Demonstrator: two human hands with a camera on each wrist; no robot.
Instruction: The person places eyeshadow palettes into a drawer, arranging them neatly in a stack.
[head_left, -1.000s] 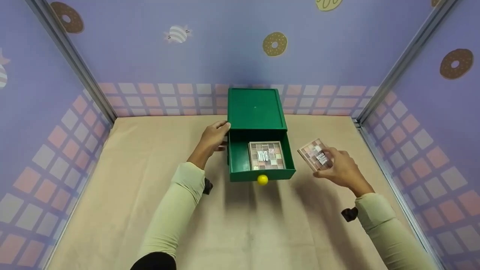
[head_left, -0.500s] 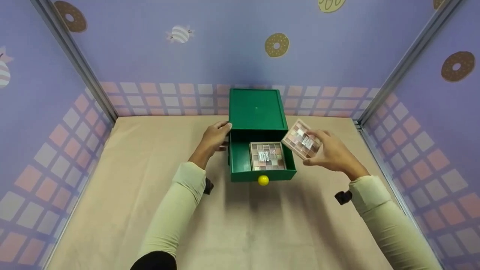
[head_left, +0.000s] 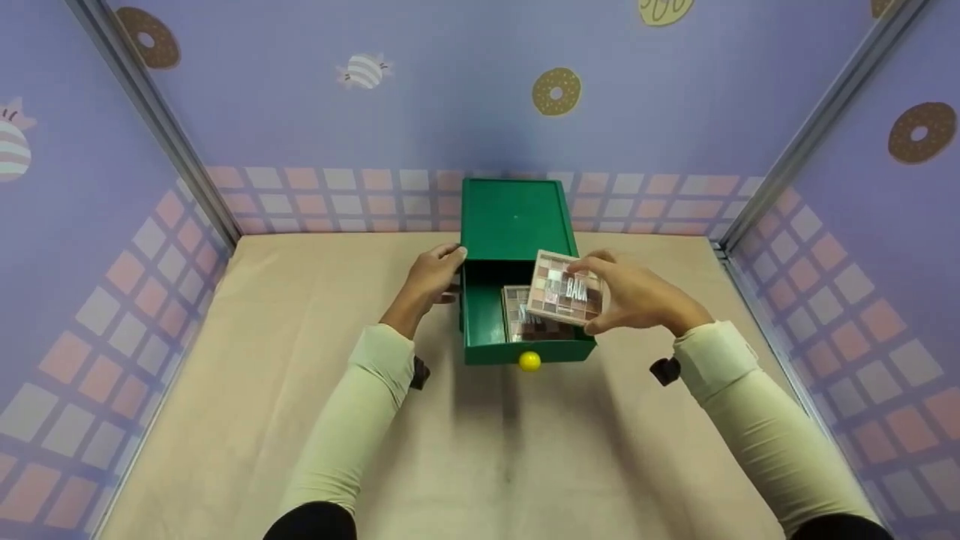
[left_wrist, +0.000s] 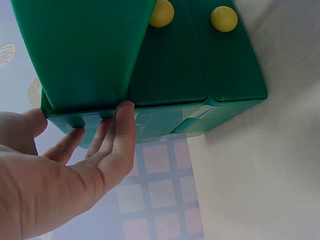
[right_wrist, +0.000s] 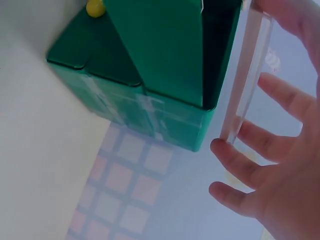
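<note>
A green drawer cabinet [head_left: 514, 217] stands against the back wall, its top drawer [head_left: 482, 319] pulled out. Inside that drawer, on the right, lies an eyeshadow palette [head_left: 514, 311] with a clear lid, partly covered from view. Over it my right hand [head_left: 637, 294] holds a second eyeshadow palette [head_left: 564, 296], slightly tilted, thumb and fingers at its edges. The right wrist view shows this palette [right_wrist: 245, 75] edge-on above the cabinet side. My left hand [head_left: 433, 276] rests against the cabinet's left side; the left wrist view shows its fingertips [left_wrist: 126, 112] touching the side wall.
Two lower drawers [left_wrist: 170, 65] are closed, with yellow knobs [left_wrist: 223, 19]. Another yellow knob [head_left: 529, 361] sits on the pulled-out drawer's front. Beige cloth [head_left: 337, 420] covers the table, and patterned purple walls [head_left: 450, 90] enclose it on three sides.
My right hand has carried its palette leftward, from beside the cabinet to over the pulled-out drawer. My left hand has stayed at the cabinet's side.
</note>
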